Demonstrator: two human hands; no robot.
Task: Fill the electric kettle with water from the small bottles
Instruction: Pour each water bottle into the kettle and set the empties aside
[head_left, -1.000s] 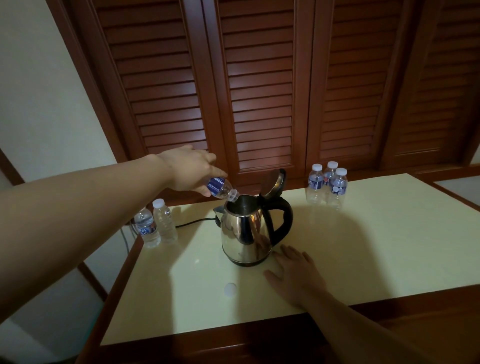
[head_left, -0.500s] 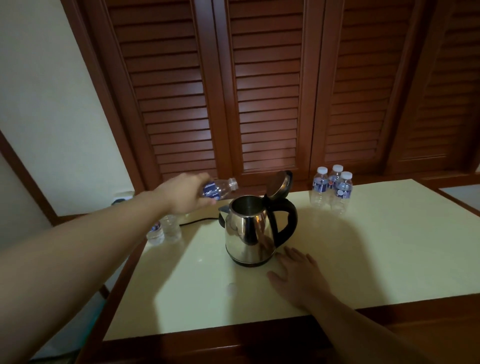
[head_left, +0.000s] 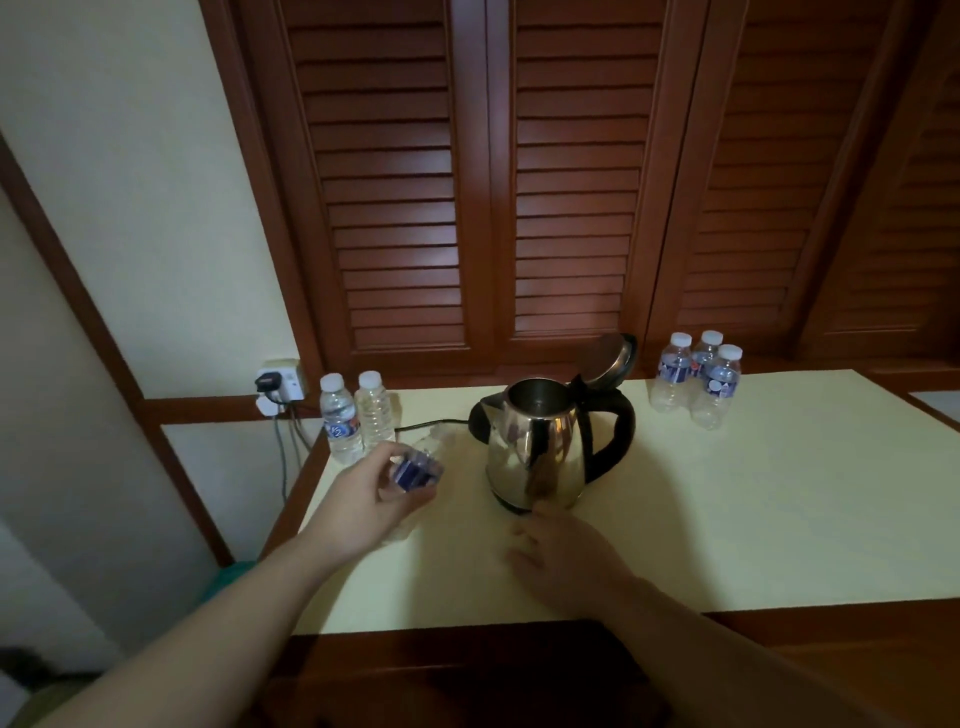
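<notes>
Pulled bottle (head_left: 415, 467) off the kettle (head_left: 535, 452) mouth, left hand (head_left: 363, 499) gripping it, left of kettle. Pour done, I'd guess. Right hand (head_left: 566, 556) lay flat, relaxed, at its base.

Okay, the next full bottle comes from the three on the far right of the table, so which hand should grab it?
Probably the right hand: it lies open and free by the kettle, nearer the three bottles. The left hand holds a bottle.

Dim, soft focus, wide-angle edge bending, glare on kettle (head_left: 535, 457).
</notes>
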